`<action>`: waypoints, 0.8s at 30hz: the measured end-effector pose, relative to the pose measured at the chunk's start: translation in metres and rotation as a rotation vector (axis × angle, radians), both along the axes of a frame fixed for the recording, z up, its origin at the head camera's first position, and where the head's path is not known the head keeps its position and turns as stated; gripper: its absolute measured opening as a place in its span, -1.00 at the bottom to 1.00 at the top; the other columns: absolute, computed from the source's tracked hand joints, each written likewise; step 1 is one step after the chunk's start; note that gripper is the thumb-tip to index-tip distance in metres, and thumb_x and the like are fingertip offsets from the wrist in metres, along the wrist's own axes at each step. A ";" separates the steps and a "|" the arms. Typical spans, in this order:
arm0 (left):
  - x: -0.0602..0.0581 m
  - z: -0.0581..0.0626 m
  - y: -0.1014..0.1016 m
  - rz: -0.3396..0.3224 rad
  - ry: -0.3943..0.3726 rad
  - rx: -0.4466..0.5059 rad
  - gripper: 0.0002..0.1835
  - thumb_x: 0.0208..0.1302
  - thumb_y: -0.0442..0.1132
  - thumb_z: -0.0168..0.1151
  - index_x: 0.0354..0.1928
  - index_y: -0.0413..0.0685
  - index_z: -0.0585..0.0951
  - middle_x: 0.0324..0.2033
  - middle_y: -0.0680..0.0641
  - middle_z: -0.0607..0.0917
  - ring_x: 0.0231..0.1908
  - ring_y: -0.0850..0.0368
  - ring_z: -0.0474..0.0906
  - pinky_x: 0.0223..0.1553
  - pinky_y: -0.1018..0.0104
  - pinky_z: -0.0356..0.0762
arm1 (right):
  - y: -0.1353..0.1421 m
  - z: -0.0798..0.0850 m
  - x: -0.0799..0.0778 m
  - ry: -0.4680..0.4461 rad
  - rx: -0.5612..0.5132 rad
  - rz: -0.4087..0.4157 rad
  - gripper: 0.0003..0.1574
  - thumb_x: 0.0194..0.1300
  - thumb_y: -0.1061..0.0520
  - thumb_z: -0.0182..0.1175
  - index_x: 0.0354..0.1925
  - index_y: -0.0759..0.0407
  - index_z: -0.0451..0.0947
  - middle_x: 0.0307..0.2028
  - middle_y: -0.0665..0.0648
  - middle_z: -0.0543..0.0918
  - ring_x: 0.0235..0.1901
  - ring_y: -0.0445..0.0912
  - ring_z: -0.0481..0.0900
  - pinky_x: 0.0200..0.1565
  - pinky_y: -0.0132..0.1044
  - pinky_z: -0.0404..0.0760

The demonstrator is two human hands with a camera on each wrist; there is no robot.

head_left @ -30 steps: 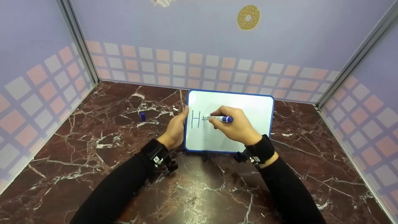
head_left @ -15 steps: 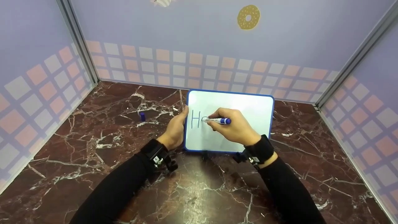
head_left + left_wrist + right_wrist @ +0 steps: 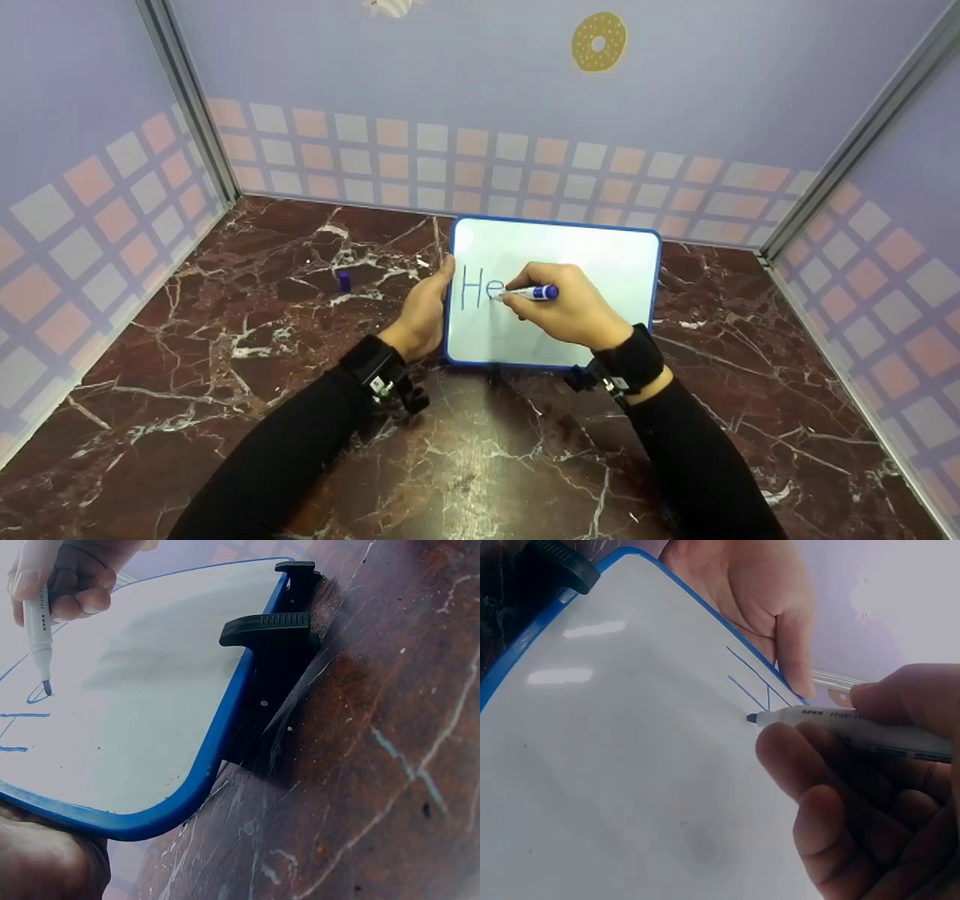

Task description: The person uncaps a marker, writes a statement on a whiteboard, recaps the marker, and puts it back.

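A whiteboard (image 3: 592, 247) with a blue frame leans upright on a black stand (image 3: 281, 660), whose hooks catch its lower edge. My left hand (image 3: 421, 315) grips the board's left edge, thumb at the frame, most fingers hidden behind. In my right hand (image 3: 571, 304) a white marker with a blue end (image 3: 536, 292) is pinched between thumb and fingers. Its dark tip (image 3: 753, 718) is at the board surface, as the left wrist view also shows. Blue letters "He" (image 3: 480, 287) stand near the board's left side.
A blue marker cap (image 3: 344, 281) stands on the dark red marbled table (image 3: 300, 390), left of my left hand. Purple panels with pink and white squares (image 3: 551, 156) close in the table at the back and both sides.
The right hand has moved the marker tip through a small curve, and a short stroke beside the "H" has become an "e". The left hand and board have stayed put.
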State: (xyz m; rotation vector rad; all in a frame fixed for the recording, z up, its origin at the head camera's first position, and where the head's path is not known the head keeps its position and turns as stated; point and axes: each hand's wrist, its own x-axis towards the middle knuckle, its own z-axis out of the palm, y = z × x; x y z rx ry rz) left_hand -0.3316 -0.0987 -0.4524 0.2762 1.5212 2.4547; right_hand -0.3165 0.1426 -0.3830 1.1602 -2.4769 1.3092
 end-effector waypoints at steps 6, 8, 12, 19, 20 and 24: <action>0.000 0.001 0.000 -0.003 0.005 -0.008 -0.32 0.83 0.23 -0.20 0.47 -0.18 0.55 0.13 -0.28 0.78 0.04 -0.14 0.79 0.05 -0.05 0.80 | 0.002 0.003 0.001 -0.032 0.012 -0.023 -0.92 0.52 0.22 0.46 -0.15 0.24 0.80 -0.16 0.14 0.89 -0.37 -0.09 0.81 -0.36 -0.35 0.71; 0.000 0.001 0.000 -0.002 0.002 -0.010 -0.32 0.83 0.23 -0.20 0.47 -0.18 0.56 0.13 -0.29 0.78 0.04 -0.14 0.79 0.05 -0.06 0.81 | 0.003 0.003 0.001 -0.050 0.014 -0.029 -0.93 0.51 0.22 0.46 -0.15 0.23 0.80 -0.16 0.14 0.89 -0.37 -0.08 0.81 -0.37 -0.35 0.70; 0.000 0.001 0.000 0.007 -0.002 -0.020 -0.32 0.83 0.23 -0.20 0.46 -0.18 0.57 0.14 -0.29 0.78 0.04 -0.14 0.79 0.03 -0.04 0.81 | 0.004 0.004 0.001 -0.067 0.013 -0.032 -0.94 0.51 0.23 0.45 -0.15 0.24 0.80 -0.16 0.15 0.89 -0.38 -0.06 0.81 -0.39 -0.35 0.69; 0.000 0.001 0.000 0.007 0.007 -0.019 -0.32 0.83 0.23 -0.19 0.48 -0.18 0.57 0.17 -0.31 0.78 0.05 -0.15 0.80 0.04 -0.06 0.82 | 0.005 0.005 0.001 -0.032 0.019 -0.029 -0.92 0.52 0.23 0.44 -0.15 0.26 0.79 -0.25 0.18 0.88 -0.40 -0.05 0.79 -0.40 -0.35 0.65; 0.000 0.001 0.000 0.000 0.010 -0.020 -0.31 0.83 0.23 -0.20 0.49 -0.17 0.56 0.18 -0.31 0.77 0.06 -0.16 0.80 0.05 -0.07 0.81 | 0.006 0.006 0.001 -0.036 0.019 -0.028 -0.92 0.52 0.23 0.44 -0.15 0.25 0.79 -0.25 0.19 0.88 -0.40 -0.05 0.79 -0.40 -0.35 0.64; 0.000 0.001 -0.001 -0.024 0.023 -0.029 -0.30 0.83 0.25 -0.23 0.52 -0.13 0.54 0.21 -0.30 0.75 0.10 -0.17 0.78 0.08 -0.08 0.80 | 0.007 0.006 0.001 -0.054 0.019 -0.029 -0.92 0.54 0.21 0.43 -0.14 0.23 0.79 -0.22 0.19 0.88 -0.40 -0.04 0.78 -0.41 -0.34 0.62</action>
